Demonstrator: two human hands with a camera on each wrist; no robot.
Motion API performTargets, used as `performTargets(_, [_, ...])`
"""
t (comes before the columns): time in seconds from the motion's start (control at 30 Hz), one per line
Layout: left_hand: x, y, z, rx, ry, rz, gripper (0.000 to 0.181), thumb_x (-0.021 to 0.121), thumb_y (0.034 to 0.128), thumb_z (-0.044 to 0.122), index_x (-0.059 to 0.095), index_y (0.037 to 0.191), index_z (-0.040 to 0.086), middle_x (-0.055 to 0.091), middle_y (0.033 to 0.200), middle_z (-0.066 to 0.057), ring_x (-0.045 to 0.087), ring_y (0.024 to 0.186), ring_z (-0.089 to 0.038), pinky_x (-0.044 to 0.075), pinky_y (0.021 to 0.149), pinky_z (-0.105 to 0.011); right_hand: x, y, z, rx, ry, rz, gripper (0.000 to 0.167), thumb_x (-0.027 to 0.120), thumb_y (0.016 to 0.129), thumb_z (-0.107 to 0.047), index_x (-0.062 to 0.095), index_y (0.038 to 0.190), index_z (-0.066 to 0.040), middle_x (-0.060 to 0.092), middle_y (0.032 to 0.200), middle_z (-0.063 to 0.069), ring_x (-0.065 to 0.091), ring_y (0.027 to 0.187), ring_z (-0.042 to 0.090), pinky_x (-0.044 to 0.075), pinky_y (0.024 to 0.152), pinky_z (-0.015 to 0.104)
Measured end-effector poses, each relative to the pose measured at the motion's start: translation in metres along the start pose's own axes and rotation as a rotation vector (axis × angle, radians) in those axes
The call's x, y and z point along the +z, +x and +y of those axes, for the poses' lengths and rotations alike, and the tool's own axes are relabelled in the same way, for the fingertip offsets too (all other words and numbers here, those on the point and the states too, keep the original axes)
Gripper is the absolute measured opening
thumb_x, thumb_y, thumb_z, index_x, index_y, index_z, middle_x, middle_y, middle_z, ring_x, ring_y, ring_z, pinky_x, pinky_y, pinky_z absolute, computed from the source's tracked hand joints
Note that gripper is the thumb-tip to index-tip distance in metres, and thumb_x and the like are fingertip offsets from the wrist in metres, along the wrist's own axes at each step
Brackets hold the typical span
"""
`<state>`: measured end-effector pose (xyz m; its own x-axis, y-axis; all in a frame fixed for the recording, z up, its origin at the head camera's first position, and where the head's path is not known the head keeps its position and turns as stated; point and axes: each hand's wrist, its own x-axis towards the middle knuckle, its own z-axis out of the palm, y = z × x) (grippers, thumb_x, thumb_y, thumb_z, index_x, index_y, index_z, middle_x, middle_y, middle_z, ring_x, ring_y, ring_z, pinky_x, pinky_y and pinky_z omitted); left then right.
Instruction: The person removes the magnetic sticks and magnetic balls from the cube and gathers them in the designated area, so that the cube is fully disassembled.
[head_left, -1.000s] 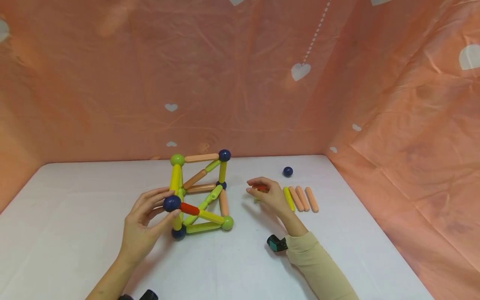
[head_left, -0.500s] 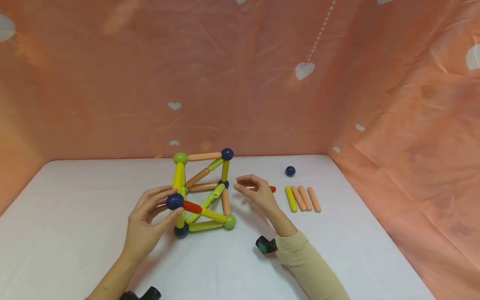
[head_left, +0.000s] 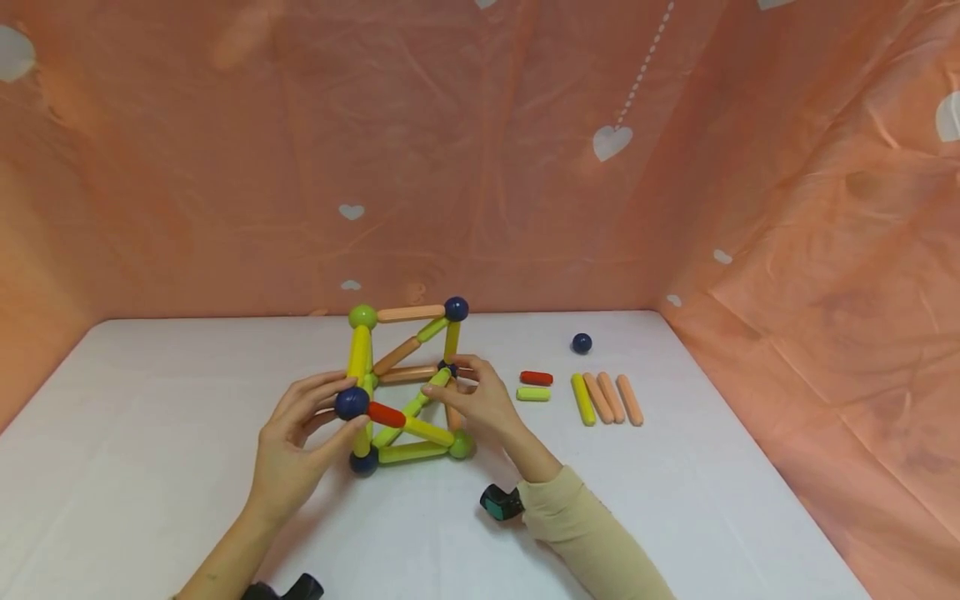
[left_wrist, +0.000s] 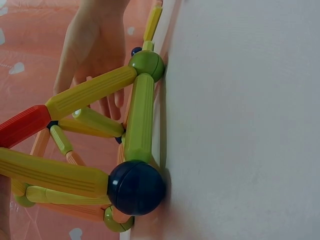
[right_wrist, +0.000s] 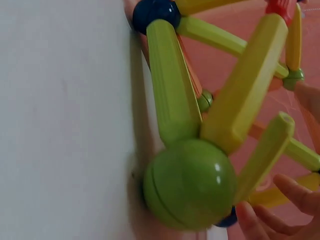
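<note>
A frame of magnetic sticks and balls (head_left: 408, 452) stands on the white table. With fingers and thumb, my left hand (head_left: 288, 446) holds the dark blue ball (head_left: 352, 403) at its near upper corner. A red stick (head_left: 387, 414) runs from that ball into a yellow stick (head_left: 427, 432), which ends at a green ball (right_wrist: 190, 185). My right hand (head_left: 480, 398) reaches to the frame's right side, fingers spread about the lower back blue ball (head_left: 447, 367) and the raised end of a green stick (right_wrist: 267, 155). Contact there cannot be made out.
To the right lie a short red stick (head_left: 536, 378) and a short green stick (head_left: 533, 394). Beyond them are a yellow stick (head_left: 582, 399), several peach sticks (head_left: 630, 400) and a loose blue ball (head_left: 582, 343). An orange cloth (head_left: 480, 167) hangs behind the table.
My right hand has moved left from the short loose sticks to the frame's right side, leaving the red and green sticks uncovered. My left hand stays on the blue ball.
</note>
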<state>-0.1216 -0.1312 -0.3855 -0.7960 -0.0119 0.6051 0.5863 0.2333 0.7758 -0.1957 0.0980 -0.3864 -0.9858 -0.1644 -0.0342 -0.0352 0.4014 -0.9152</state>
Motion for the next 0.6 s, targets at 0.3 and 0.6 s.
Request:
performTargets(0.3, [0.0002, 0.0007, 0.0008, -0.013, -0.002, -0.002, 0.047, 0.072, 0.0738, -0.016, 0.062, 0.119, -0.005, 0.054, 0.125, -0.001, 0.057, 0.104, -0.002, 0.049, 0.087, -0.01, 0.0095, 0.0005, -0.0034, 0.039, -0.008, 0.032, 0.064, 0.078, 0.079, -0.037, 0.053, 0.133, -0.011, 0.045, 0.139, 0.013, 0.051, 0.122, 0.033, 0.048, 0.1, 0.045])
performTargets(0.6, [-0.0006, 0.0001, 0.0003, -0.014, -0.009, 0.003, 0.047, 0.072, 0.0734, -0.017, 0.062, 0.118, -0.006, 0.054, 0.124, 0.001, 0.057, 0.104, -0.002, 0.049, 0.087, -0.01, 0.0088, 0.0031, -0.0007, -0.011, -0.038, 0.029, 0.048, 0.075, 0.082, -0.033, 0.062, 0.121, -0.007, 0.052, 0.132, 0.014, 0.054, 0.119, 0.031, 0.048, 0.101, 0.043])
